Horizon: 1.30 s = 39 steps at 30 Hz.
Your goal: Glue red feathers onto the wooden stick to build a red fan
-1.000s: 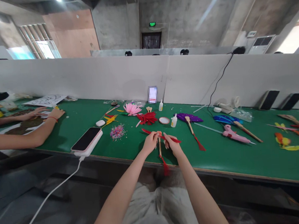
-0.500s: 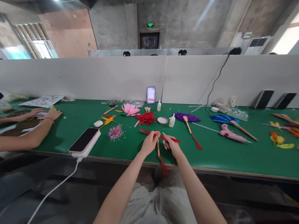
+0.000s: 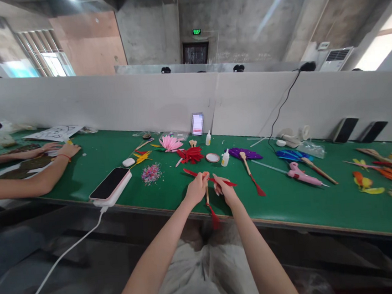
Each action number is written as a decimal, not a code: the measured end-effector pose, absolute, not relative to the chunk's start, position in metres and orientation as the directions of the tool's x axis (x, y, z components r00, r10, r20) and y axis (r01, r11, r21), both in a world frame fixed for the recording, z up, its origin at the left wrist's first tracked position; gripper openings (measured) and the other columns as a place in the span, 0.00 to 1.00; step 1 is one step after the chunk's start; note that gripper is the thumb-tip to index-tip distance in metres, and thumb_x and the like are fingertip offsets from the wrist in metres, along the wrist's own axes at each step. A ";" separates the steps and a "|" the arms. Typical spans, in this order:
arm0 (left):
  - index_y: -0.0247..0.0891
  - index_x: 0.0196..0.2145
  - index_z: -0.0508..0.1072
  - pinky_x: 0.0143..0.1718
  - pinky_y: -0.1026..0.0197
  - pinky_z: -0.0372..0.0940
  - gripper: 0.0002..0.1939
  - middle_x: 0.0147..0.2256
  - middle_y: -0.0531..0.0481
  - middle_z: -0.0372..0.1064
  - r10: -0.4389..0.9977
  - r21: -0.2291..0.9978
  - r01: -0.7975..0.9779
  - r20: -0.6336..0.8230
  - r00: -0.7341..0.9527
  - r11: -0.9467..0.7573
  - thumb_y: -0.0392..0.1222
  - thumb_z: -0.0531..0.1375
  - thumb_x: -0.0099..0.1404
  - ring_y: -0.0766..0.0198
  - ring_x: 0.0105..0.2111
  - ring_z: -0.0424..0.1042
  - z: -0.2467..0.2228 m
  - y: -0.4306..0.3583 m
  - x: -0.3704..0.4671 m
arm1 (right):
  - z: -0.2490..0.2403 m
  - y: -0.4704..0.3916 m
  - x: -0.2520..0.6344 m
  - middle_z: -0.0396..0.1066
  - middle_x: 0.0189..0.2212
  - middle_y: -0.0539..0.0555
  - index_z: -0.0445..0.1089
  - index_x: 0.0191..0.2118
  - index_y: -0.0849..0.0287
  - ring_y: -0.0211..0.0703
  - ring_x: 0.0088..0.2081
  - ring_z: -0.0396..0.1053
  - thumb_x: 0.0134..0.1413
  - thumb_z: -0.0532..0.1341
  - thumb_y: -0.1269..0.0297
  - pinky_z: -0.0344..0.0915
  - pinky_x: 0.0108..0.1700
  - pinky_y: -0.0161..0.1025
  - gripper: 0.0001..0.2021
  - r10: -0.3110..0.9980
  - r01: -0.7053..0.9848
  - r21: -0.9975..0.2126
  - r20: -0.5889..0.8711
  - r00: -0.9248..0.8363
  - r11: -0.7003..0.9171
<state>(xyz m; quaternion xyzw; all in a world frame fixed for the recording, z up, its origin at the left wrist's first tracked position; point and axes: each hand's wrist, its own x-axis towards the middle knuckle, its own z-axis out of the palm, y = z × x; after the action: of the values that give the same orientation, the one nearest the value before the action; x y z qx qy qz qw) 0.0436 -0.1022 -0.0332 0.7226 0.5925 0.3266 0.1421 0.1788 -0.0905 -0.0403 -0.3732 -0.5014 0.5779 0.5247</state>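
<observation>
At the table's near edge, my left hand (image 3: 197,189) is closed in a pinch on the top of a small fan with a light wooden handle (image 3: 207,196). From the lower end of that handle a red tassel (image 3: 215,219) hangs over the edge. Red feather-like blades (image 3: 190,171) stick out to the left and right of the fan's head. My right hand (image 3: 224,189) is closed beside it, thumb and forefinger on the red blade at the right. The fingers hide the joint between blades and handle.
Beyond my hands are a red feather bundle (image 3: 191,155), a round lid (image 3: 212,157), a glue bottle (image 3: 225,158) and a purple fan (image 3: 243,154). A pink glue gun (image 3: 304,175) lies right; colourful beads (image 3: 151,174) and a phone (image 3: 113,184) left. A co-worker's hand (image 3: 68,151) works far left.
The view has shifted very slightly. Both hands keep the same grip and place on the red fan.
</observation>
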 end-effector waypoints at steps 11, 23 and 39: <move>0.36 0.36 0.61 0.30 0.62 0.59 0.13 0.32 0.43 0.68 0.951 0.541 0.807 0.301 0.078 -0.237 0.41 0.40 0.68 0.59 0.32 0.70 -0.033 -0.101 0.046 | -0.040 -0.092 0.178 0.48 0.06 0.42 0.58 0.13 0.57 0.31 0.10 0.46 0.46 0.59 0.49 0.48 0.14 0.34 0.21 0.981 -0.227 -0.973 0.087 -0.171 0.047; 0.38 0.35 0.61 0.30 0.63 0.59 0.15 0.31 0.47 0.68 0.941 0.600 0.746 0.323 0.105 -0.289 0.49 0.42 0.67 0.61 0.32 0.70 -0.031 -0.101 0.043 | -0.041 -0.090 0.178 0.50 0.06 0.44 0.59 0.12 0.57 0.32 0.11 0.48 0.46 0.58 0.46 0.49 0.15 0.34 0.23 0.984 -0.191 -0.979 0.099 -0.145 0.071; 0.37 0.34 0.60 0.31 0.61 0.58 0.13 0.30 0.46 0.67 0.954 0.642 0.720 0.285 0.092 -0.262 0.44 0.41 0.68 0.60 0.31 0.69 -0.032 -0.100 0.043 | -0.041 -0.091 0.178 0.50 0.06 0.43 0.59 0.13 0.57 0.32 0.10 0.49 0.47 0.58 0.47 0.48 0.15 0.34 0.22 0.984 -0.183 -0.981 0.094 -0.151 0.066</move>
<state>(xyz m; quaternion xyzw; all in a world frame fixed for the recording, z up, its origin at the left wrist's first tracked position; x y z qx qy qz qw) 0.0426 -0.1002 -0.0319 0.7184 0.5826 0.3386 0.1725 0.1779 -0.0906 -0.0410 -0.3915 -0.5116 0.5603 0.5206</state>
